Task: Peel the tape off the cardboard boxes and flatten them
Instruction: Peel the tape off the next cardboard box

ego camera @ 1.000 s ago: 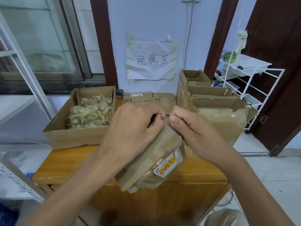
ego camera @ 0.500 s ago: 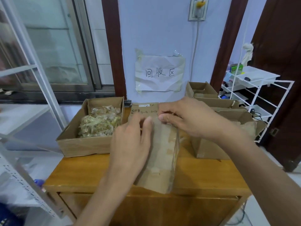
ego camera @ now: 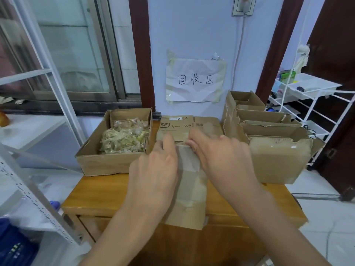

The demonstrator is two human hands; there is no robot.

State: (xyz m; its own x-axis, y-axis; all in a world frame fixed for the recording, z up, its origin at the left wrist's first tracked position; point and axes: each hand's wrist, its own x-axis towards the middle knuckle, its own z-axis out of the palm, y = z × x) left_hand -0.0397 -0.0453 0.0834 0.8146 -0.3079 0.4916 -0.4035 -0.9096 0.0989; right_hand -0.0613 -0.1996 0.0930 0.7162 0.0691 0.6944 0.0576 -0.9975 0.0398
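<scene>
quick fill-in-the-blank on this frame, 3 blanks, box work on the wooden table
1. The open box at the left of the table is filled with crumpled peeled ____.
2. The left hand and right hand both rest on a ____ cardboard box at the table's front edge.
3. The flat cardboard by the wall bears a logo with the letters ____.

Missing words: tape; flattened; SF

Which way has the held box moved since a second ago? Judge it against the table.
Yes. The box went from raised at the front of the table down flat onto its top.
</scene>
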